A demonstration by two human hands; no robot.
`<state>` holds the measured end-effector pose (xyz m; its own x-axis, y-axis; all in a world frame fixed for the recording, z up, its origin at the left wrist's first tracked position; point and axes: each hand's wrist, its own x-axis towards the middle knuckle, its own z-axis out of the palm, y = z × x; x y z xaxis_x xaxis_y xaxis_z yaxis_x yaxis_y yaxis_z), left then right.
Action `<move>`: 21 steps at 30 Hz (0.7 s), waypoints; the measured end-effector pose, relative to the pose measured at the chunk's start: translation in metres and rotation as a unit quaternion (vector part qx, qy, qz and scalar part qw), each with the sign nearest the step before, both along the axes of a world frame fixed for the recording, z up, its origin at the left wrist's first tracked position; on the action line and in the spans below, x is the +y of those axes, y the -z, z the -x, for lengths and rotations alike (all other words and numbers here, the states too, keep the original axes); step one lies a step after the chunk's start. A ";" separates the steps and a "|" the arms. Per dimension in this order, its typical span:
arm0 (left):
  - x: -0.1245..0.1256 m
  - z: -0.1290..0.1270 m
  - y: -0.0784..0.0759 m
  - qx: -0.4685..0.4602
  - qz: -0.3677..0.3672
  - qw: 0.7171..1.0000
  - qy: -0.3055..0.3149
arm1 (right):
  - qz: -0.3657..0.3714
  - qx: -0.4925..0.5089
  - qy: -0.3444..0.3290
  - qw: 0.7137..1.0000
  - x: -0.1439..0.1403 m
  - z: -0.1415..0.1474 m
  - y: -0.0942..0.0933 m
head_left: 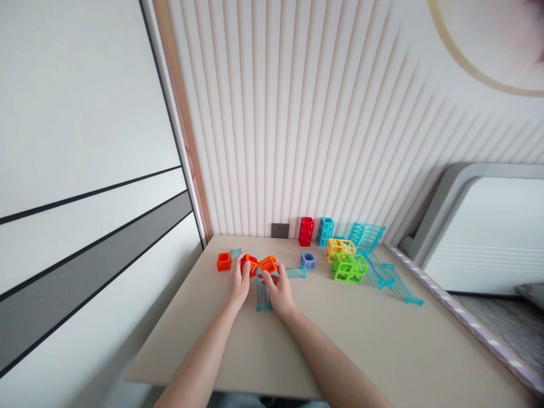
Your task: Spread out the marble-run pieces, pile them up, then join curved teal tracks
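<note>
My left hand [240, 279] is closed round an orange cube frame [251, 265]. In my right hand [279, 290] is a second orange cube frame [267, 264], tilted, its corner close to the first one; whether they touch I cannot tell. Another orange cube [224, 261] stands on the table just left of my left hand. Below and between the hands lies a clear teal track piece [263, 297]. To the right of my right hand is another teal track piece [296, 272]. Something red shows under my right fingers, mostly hidden.
Right of the hands on the table [255, 357] stand a blue-violet cube [308, 260], green cubes [348, 268] and yellow cubes [339, 248]. A red stack [306, 232] and a teal stack [326, 232] are near the wall. Teal track pieces [378, 272] lie farther right.
</note>
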<state>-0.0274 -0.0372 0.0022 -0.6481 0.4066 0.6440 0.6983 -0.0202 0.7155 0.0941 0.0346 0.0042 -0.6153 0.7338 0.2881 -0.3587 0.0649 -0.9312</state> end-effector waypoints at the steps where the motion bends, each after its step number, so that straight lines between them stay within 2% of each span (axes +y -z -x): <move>1: -0.002 0.001 -0.002 0.001 -0.002 1.000 -0.003 | -0.013 -0.008 0.006 1.000 0.000 0.000 0.001; 6: -0.020 0.013 -0.013 -0.018 -0.024 0.998 -0.051 | -0.054 -0.032 0.089 0.994 0.016 -0.001 -0.005; 8: -0.030 0.019 -0.017 -0.035 -0.035 0.996 -0.079 | -0.102 -0.095 0.124 0.983 0.027 0.001 -0.011; 9: -0.036 0.022 -0.019 -0.039 -0.036 0.994 -0.093 | -0.151 -0.154 0.136 0.967 0.034 0.002 -0.015; 11: -0.050 0.029 -0.024 -0.026 -0.020 0.993 -0.115 | -0.256 -0.281 0.147 0.913 0.050 0.008 -0.023; 13: -0.067 0.036 -0.028 0.013 0.020 0.991 -0.130 | -0.313 -0.361 0.140 0.867 0.067 0.018 -0.029; 14: -0.076 0.040 -0.029 0.040 0.050 0.989 -0.133 | -0.322 -0.381 0.136 0.856 0.075 0.024 -0.031; 18: -0.106 0.053 -0.023 0.142 0.191 0.962 -0.133 | -0.345 -0.434 0.127 0.822 0.096 0.049 -0.031; 21: -0.117 0.059 -0.009 0.170 0.244 0.943 -0.149 | -0.371 -0.443 0.131 0.805 0.100 0.060 -0.032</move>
<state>-0.0864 -0.1547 0.0112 -0.5707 0.5401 0.6185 0.8112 0.4876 0.3228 0.0344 0.1344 0.0358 -0.6725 0.7002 0.2397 0.5428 0.6868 -0.4834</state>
